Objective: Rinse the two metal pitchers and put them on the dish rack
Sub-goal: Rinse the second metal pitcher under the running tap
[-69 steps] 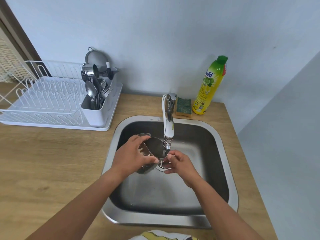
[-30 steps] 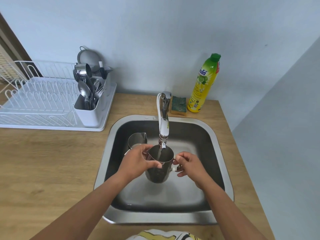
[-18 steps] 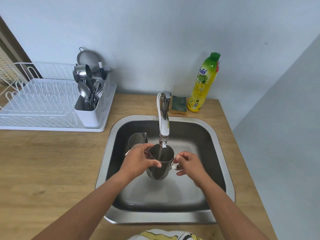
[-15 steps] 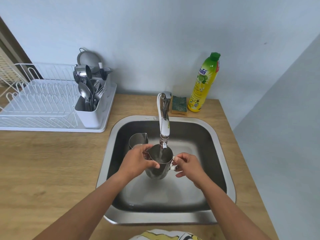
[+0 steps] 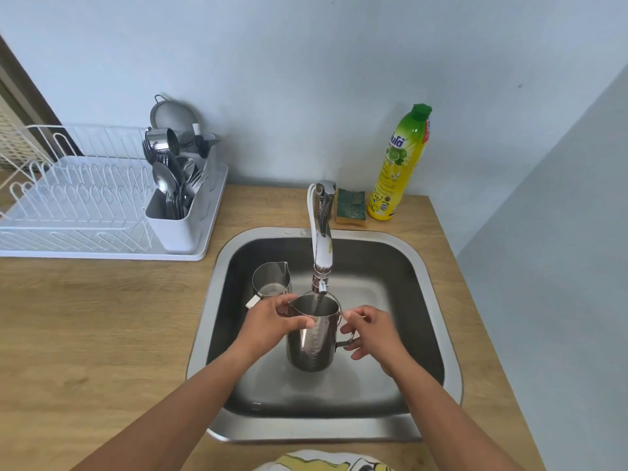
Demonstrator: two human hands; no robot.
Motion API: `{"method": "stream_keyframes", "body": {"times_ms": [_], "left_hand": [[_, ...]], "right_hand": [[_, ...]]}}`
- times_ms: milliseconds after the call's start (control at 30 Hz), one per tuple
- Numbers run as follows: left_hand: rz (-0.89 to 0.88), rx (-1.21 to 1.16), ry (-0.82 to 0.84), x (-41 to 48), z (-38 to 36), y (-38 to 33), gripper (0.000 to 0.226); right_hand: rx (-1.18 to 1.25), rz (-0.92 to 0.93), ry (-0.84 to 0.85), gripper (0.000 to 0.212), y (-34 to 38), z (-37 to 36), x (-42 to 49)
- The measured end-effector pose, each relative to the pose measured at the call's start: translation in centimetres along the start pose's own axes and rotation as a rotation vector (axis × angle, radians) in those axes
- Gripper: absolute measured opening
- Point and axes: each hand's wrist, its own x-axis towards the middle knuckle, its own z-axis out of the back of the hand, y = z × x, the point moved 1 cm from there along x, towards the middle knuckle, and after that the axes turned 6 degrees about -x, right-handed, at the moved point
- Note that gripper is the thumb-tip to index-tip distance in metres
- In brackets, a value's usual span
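Note:
I hold a metal pitcher (image 5: 312, 341) upright in the steel sink (image 5: 438, 300), right under the tap (image 5: 321, 246), and a stream of water runs into it. My left hand (image 5: 272, 322) grips its rim and left side, thumb across the front. My right hand (image 5: 372, 329) holds its handle on the right. A second, smaller metal pitcher (image 5: 271, 279) stands upright at the sink's back left, just beyond my left hand, untouched. The white wire dish rack (image 5: 78, 205) sits on the wooden counter to the left.
A white cutlery caddy (image 5: 180, 219) full of spoons and forks stands at the rack's right end. A green sponge (image 5: 351, 207) and a yellow dish-soap bottle (image 5: 399, 164) stand behind the sink. Walls close in at the back and right.
The held pitcher went from tilted against the tap to upright under the running water and now sits slightly lower. The second pitcher came into sight behind my left hand.

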Motion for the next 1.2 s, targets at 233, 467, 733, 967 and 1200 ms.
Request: {"method": "stream_keyframes", "body": {"times_ms": [233, 467, 733, 967, 1200], "left_hand": [[0.105, -0.340, 0.050, 0.1, -0.5, 0.8, 0.025], [0.209, -0.387, 0.066, 0.5, -1.0, 1.0, 0.030], [0.325, -0.322, 0.059, 1.5, -1.1, 1.6, 0.041], [0.382, -0.320, 0.048, 1.7, -1.1, 2.8, 0.050], [0.415, -0.335, 0.067, 1.8, -0.9, 3.3, 0.061]], "right_hand": [[-0.112, -0.049, -0.014, 0.021, -0.1, -0.6, 0.3], [-0.269, -0.082, 0.044, 0.020, 0.3, -0.6, 0.4], [-0.378, -0.160, 0.144, 0.032, 0.8, -0.5, 0.1], [-0.327, -0.210, 0.173, 0.036, 0.9, -0.7, 0.6], [-0.281, -0.218, 0.156, 0.038, 1.4, -1.1, 0.5]]}}
